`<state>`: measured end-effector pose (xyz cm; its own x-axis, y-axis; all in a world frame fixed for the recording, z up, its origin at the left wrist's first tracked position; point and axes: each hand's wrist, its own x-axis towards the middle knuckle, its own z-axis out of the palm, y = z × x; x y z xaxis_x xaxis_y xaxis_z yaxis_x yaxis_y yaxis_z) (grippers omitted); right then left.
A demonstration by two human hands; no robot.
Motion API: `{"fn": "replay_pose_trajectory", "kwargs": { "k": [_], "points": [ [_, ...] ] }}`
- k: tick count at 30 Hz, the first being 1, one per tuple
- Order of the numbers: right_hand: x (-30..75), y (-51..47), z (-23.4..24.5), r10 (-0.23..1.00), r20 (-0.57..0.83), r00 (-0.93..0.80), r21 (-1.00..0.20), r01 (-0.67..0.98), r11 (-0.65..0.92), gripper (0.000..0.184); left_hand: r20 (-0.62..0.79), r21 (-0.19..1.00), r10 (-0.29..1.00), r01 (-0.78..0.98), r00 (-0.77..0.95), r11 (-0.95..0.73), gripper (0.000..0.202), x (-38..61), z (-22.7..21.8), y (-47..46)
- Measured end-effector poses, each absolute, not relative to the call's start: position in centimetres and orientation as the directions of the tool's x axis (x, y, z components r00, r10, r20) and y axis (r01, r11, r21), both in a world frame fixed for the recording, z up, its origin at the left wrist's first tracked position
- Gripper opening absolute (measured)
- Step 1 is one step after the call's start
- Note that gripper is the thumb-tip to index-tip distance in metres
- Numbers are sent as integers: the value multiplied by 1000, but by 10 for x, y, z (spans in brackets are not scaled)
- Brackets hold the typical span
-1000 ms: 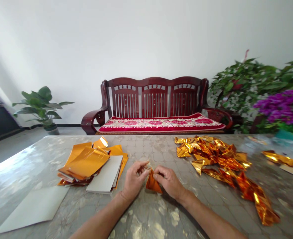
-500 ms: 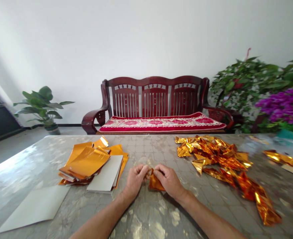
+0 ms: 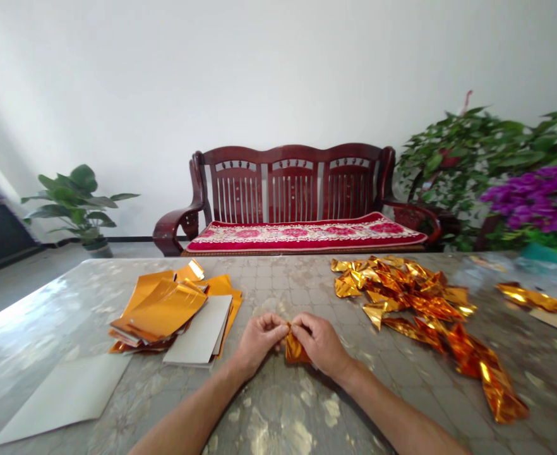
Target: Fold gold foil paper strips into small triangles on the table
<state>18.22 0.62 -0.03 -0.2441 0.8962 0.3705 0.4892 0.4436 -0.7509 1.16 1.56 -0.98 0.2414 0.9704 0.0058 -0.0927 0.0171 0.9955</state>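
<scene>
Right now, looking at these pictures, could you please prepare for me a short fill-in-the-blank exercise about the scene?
1. The left hand and the right hand both touch a folded foil piece, while the stack of flat sheets lies on the person's ____ side.
2. The heap of shiny folded pieces lies on the person's ____ side.
3. The flowers at the picture's edge are ____.
4. The back of the wooden bench has ____ slatted panels.

Missing words: left; right; purple; three.

The folded pieces (image 3: 432, 306) look glossy foil, the bench (image 3: 292, 183) polished wood.
</scene>
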Motion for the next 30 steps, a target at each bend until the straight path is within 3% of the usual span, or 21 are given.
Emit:
{"fn": "replay_pose_trajectory", "kwargs": {
  "k": [8,13,18,25,30],
  "points": [
    [180,6,0,880,393,-265,-715,513,474,13,224,971,974,82,36,-226,20,11,-10,15],
    [184,7,0,850,454,-268,-618,592,517,15,280,951,958,116,69,-286,15,9,-10,15],
    [189,8,1,805,508,-307,-519,637,570,16,301,943,945,109,128,-315,13,8,-16,18],
    [187,6,5,812,512,-281,-548,621,561,15,271,962,961,14,64,-272,17,7,-7,17],
    [190,7,6,805,525,-276,-496,670,553,20,269,963,958,-51,97,-265,21,6,-6,17]
  ]
}}
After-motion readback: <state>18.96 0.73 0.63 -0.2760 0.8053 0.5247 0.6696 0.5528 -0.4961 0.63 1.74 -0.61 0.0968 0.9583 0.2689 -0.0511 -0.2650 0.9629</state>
